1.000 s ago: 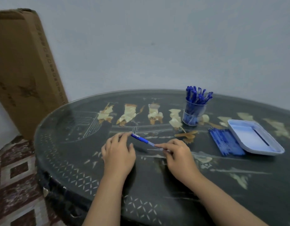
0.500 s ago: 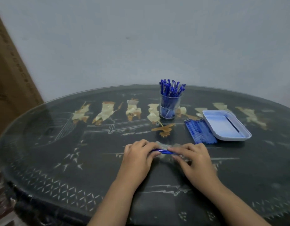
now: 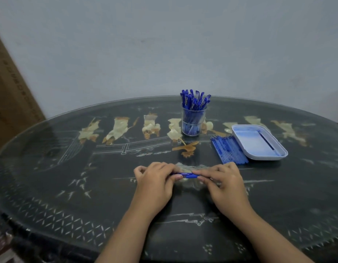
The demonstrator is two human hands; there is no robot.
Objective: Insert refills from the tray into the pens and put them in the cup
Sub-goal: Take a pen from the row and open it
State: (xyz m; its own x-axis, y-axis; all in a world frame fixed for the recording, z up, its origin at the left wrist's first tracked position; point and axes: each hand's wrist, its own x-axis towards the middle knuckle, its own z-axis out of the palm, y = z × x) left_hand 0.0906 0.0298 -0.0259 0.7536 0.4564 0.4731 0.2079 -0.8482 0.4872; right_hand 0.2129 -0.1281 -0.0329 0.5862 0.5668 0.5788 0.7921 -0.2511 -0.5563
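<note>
The hands have closed together since a second ago: left hand (image 3: 155,184) and right hand (image 3: 226,186) each pinch one end of the pen (image 3: 186,175), level over the table (image 3: 50,168), nearer than cup (image 3: 193,123) and tray (image 3: 265,158).

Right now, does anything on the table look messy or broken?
Only a little. The white tray is smeared blue inside, perhaps ink, with one thin dark refill in it. Nothing is spilled or tipped: the cup stands upright, and the left hand and right hand hold one blue pen.
</note>
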